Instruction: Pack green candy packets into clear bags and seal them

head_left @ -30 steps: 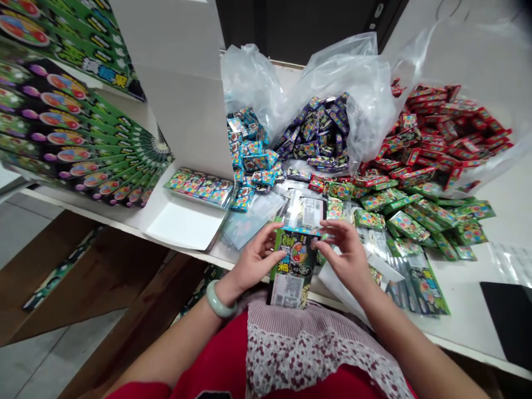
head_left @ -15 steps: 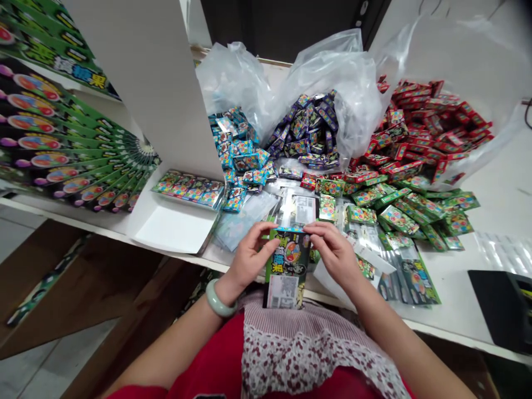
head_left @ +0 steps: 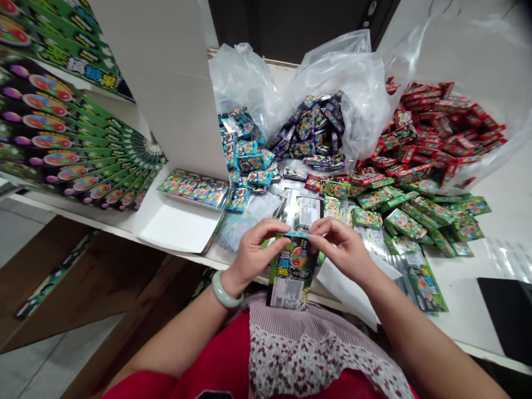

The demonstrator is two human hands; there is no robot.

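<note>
Between my hands is a printed candy packet (head_left: 292,269), black and green with a barcode panel near its lower end. It hangs upright at the table's front edge, just above my apron. My left hand (head_left: 258,249) pinches its upper left corner between thumb and fingers. With thumb and fingertips, my right hand (head_left: 338,244) grips the upper right corner. A blue strip shows along the packet's top edge; I cannot tell whether it is part of the packet or a small box inside. Flat clear packets (head_left: 305,210) lie just behind my hands.
An open white display box (head_left: 178,224) holding a row of small boxes stands at left, beside fanned printed cartons (head_left: 83,149). Behind are heaps of blue boxes (head_left: 247,149), purple boxes (head_left: 311,127) and red boxes (head_left: 440,127) in clear bags; green boxes (head_left: 415,216) lie at right.
The whole view has shifted slightly, with the scene sliding right. My fingers still hold the packet's top edge, and my right fingers are more bent. A white sheet by my right wrist sits lower.
</note>
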